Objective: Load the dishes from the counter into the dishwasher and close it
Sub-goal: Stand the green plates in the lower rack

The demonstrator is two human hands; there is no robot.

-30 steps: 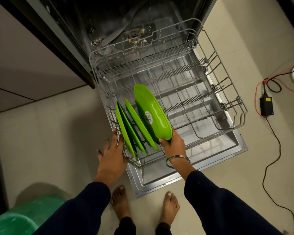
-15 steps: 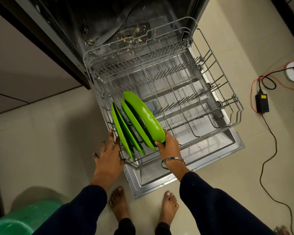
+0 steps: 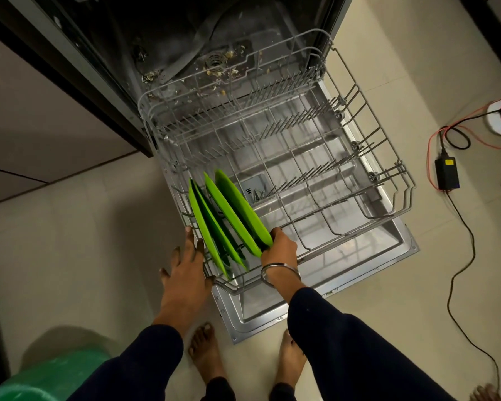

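My right hand (image 3: 281, 246) grips the near edge of the rightmost green plate (image 3: 242, 211), which stands tilted on edge in the pulled-out lower rack (image 3: 402, 195) of the dishwasher beside three other green plates (image 3: 209, 227). My left hand (image 3: 187, 267), fingers spread, rests against the rack's left rim.
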